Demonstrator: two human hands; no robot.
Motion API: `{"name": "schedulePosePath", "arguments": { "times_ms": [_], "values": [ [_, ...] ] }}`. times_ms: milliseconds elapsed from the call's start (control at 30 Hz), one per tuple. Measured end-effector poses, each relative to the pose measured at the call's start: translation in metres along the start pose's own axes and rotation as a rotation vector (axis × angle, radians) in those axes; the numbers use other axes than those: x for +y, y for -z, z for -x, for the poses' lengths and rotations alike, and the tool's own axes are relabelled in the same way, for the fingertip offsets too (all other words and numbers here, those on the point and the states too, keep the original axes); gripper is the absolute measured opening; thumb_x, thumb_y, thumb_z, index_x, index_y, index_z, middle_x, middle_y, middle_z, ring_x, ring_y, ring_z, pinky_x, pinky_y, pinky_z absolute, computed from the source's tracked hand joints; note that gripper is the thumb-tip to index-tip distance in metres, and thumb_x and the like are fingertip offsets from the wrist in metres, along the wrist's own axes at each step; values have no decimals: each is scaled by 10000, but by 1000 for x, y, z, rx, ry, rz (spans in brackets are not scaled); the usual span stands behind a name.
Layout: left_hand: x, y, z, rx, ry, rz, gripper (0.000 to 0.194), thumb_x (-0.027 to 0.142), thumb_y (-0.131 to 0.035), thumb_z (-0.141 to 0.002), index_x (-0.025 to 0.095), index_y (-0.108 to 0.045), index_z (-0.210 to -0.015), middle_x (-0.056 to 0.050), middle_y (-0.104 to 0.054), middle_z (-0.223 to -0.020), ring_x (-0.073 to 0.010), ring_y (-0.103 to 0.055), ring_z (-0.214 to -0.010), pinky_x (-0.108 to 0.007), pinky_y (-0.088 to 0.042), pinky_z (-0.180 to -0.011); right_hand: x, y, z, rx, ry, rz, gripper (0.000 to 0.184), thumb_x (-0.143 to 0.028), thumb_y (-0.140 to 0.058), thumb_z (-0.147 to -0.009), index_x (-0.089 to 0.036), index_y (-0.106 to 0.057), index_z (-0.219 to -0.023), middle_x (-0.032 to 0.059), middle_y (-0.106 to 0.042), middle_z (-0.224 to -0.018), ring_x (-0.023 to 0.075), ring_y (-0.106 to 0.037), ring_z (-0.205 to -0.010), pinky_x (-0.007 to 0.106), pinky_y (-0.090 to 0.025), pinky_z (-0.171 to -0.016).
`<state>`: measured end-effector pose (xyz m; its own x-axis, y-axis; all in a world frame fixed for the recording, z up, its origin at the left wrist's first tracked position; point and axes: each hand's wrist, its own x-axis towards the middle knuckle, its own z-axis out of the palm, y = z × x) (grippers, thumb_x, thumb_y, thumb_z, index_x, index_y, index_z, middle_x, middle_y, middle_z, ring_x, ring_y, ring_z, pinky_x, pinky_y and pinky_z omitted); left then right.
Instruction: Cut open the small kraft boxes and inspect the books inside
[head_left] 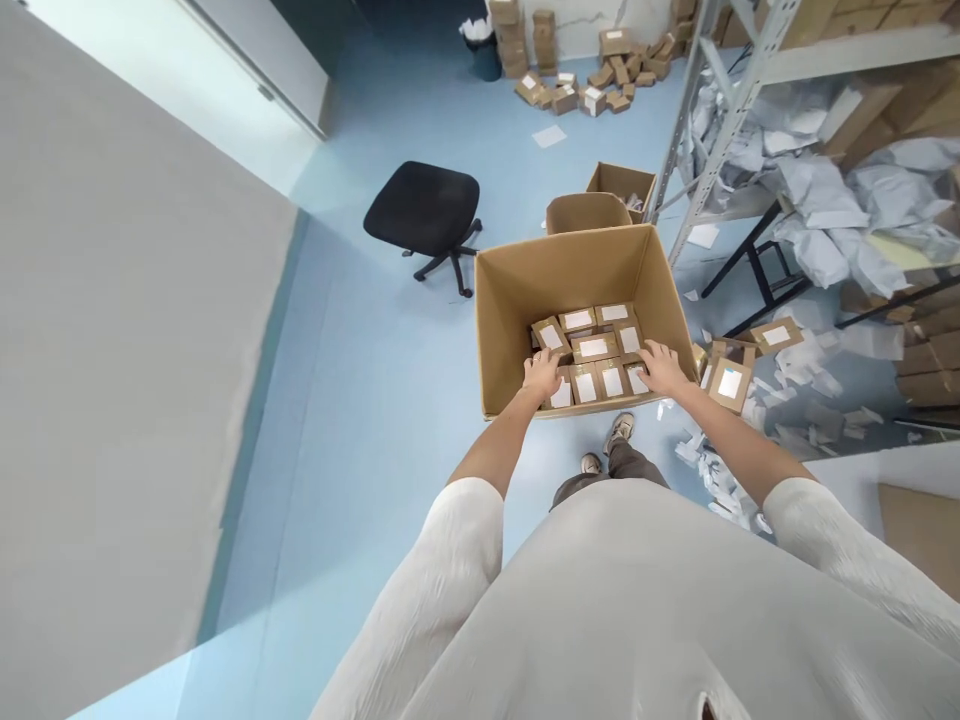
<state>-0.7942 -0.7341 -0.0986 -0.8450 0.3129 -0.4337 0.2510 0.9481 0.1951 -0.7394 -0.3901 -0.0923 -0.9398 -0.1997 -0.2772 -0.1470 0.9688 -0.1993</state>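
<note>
A large open cardboard carton stands in front of me. Inside it, several small brown boxes with white labels lie packed side by side in rows. My left hand reaches over the near left part of the carton, fingers apart, touching a small box at the left end of the near row. On the other side, my right hand has its fingers spread by the small box at the right end of that row. Parts of both end boxes are hidden under my fingers.
A black swivel chair stands beyond the carton to the left. Metal shelving with grey plastic mailers is at the right. Opened small boxes and paper scraps lie right of me. More boxes are heaped by the far wall.
</note>
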Motion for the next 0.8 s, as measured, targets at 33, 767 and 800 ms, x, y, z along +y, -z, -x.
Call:
{"name": "schedulePosePath", "arguments": {
  "times_ms": [33, 767, 800],
  "values": [
    [-5, -1, -5, -8, 25, 11, 609, 239, -554, -1003, 243, -544, -1612, -176, -408, -1770, -356, -385, -1629, -561, -314, -1325, 2, -3, -14, -21, 18, -2, 595, -402, -506, -1049, -182, -591, -1596, 230, -427, -1743, 452, -419, -1510, 614, -394, -1186],
    [-85, -133, -175, -244, 279, 260, 617, 282, -542, -1024, 209, -541, -1636, -175, -417, -1766, -376, -436, -1587, -537, -409, -1294, -23, -181, -218, -480, 45, -152, 588, -367, -533, -1044, -183, -573, -1602, 227, -501, -1678, 436, -532, -1449, 602, -463, -1180],
    [-88, -144, -184, -252, 288, 274, 614, 293, -550, -1027, 216, -540, -1636, -173, -415, -1766, -379, -439, -1585, -539, -414, -1291, -24, -194, -224, -489, 26, -173, 590, -367, -539, -1040, -180, -576, -1599, 226, -513, -1667, 436, -540, -1444, 602, -468, -1181]
  ]
}}
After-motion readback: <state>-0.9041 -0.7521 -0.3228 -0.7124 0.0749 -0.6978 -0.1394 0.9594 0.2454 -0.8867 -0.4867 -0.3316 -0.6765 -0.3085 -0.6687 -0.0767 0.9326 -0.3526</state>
